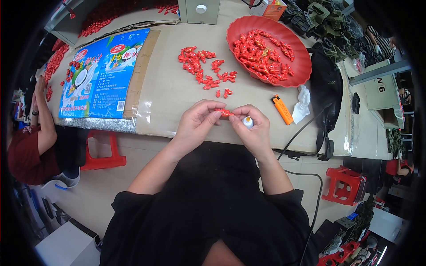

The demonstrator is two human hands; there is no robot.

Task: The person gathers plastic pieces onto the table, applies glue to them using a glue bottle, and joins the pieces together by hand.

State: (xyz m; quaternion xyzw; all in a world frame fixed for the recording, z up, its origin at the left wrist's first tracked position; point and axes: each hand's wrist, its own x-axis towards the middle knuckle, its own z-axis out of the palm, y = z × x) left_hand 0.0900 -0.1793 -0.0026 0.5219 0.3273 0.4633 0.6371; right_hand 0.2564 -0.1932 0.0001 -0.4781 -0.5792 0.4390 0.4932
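Note:
Near the table's front edge, my left hand [195,124] pinches a small shiny red figurine [225,113] between thumb and fingers. My right hand [256,133] is closed around a small white bottle [247,123] with a yellowish tip, and its thumb and forefinger meet the figurine's right end. Just beyond my hands lies a loose group of similar red figurines [193,66], a few of them strayed toward me. A scalloped red bowl [290,42] at the far right holds many more. To the right of my hands are an orange lighter [282,110] and a crumpled white tissue [302,104].
A blue printed cardboard sheet [113,84] covers the table's left side. On the right lie a black bag [328,84] and a dark cable [301,128]. A co-worker's arm [44,115] rests at far left. Red stools [104,150] stand below the table.

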